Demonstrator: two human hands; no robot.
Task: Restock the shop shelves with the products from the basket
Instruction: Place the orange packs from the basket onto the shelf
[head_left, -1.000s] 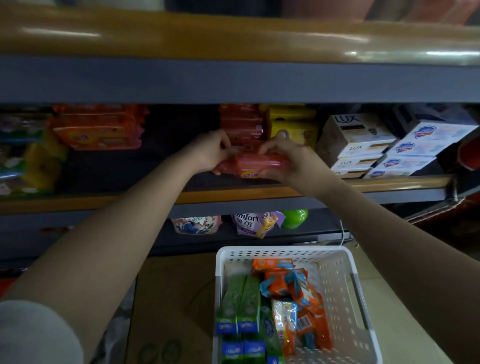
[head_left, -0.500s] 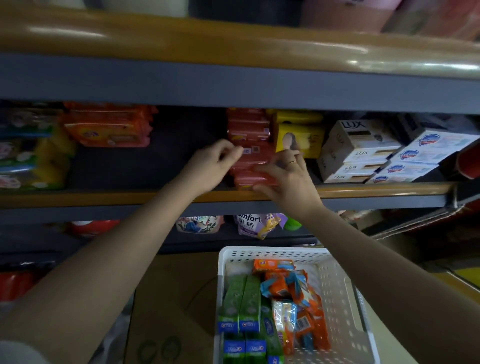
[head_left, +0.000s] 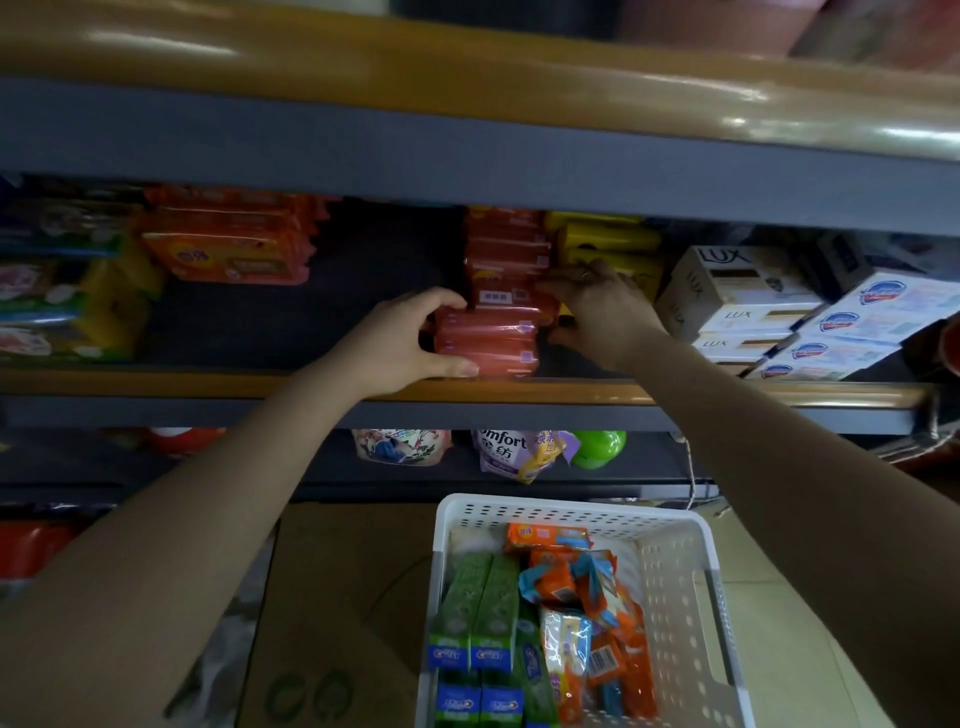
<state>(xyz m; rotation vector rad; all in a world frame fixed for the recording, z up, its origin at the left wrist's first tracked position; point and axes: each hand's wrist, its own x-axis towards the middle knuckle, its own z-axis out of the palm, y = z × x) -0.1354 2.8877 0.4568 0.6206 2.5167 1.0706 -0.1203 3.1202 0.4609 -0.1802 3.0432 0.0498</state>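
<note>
both hands (head_left: 410, 340) (head_left: 602, 312) reach forward, cupping red packs (head_left: 488, 340) (shelf-edge).

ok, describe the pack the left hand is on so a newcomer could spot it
Middle shelf, centre, between the dark empty gap and the yellow packs. The red soap packs sit at the front lip, left hand cupping their left end. Unlike the white LUX boxes, they're glossy red wrappers.

Both arms extended forward. Left hand (head_left: 410, 340) curled in a C-grip, thumb low; right hand (head_left: 602, 312) palm down, fingers bent.
</note>
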